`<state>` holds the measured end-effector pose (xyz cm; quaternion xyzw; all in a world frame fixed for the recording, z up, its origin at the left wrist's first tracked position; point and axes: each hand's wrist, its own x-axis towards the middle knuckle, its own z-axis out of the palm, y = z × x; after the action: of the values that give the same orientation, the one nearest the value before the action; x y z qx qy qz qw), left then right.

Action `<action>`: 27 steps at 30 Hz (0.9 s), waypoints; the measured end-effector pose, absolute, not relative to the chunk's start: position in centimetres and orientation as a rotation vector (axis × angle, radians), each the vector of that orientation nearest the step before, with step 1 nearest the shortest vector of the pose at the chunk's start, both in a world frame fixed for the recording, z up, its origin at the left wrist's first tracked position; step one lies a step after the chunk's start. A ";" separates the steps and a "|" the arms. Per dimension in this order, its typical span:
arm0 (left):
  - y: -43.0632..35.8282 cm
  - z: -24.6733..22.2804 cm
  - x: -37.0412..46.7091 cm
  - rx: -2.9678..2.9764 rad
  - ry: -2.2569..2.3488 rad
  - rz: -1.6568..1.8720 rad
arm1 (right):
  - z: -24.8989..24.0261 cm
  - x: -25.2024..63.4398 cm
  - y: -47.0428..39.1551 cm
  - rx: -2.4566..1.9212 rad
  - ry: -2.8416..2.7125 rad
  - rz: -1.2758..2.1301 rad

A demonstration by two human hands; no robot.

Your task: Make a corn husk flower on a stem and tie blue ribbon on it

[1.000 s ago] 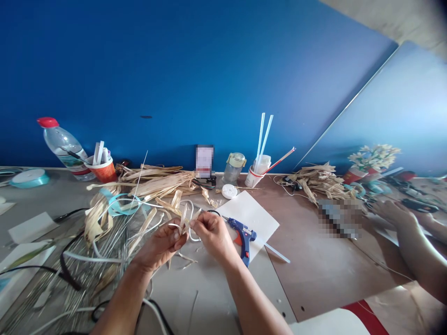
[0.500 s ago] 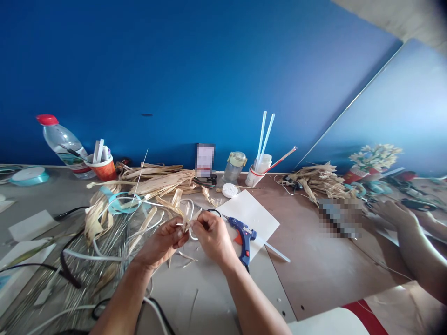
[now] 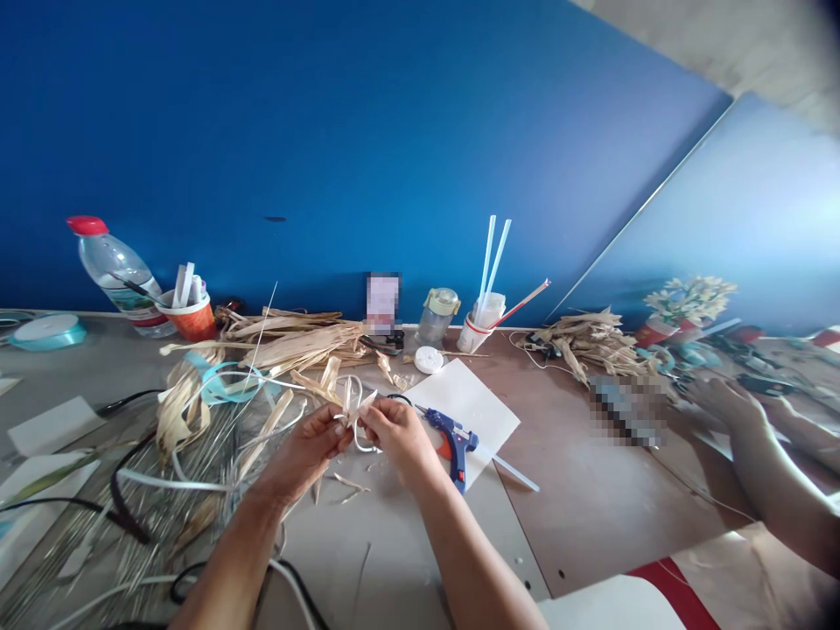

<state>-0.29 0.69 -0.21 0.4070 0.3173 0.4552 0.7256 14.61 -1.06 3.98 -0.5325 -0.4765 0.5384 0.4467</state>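
Note:
Between my two hands is a small flower of pale dried husk, its pointed petals spread outward. My left hand pinches its left and lower side. The fingertips of my right hand are closed on a petal at its right. Just right of my right hand lies a blue glue gun on a white sheet, a clear glue stick behind it. A white cord loops behind the flower. Husk scraps lie below my hands.
Thin wires, light-blue ribbon and dried husks cover the left side. Along the wall stand a bottle, a red cup, a jar and a cup with glue sticks. Another person's hands work at far right.
The husk flower now shows its petals more spread, and my right fingers have shifted slightly up along its right petal. The view has turned a little to the right.

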 end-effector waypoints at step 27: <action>1.7 -1.7 0.1 1.070 0.807 1.209 | 0.0 24.2 -6.9 -2.544 -1.390 0.453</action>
<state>0.14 1.70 -1.69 0.4652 0.3509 0.5259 0.6196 24.18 -6.89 -0.03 -0.8624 -0.4712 0.1536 0.1035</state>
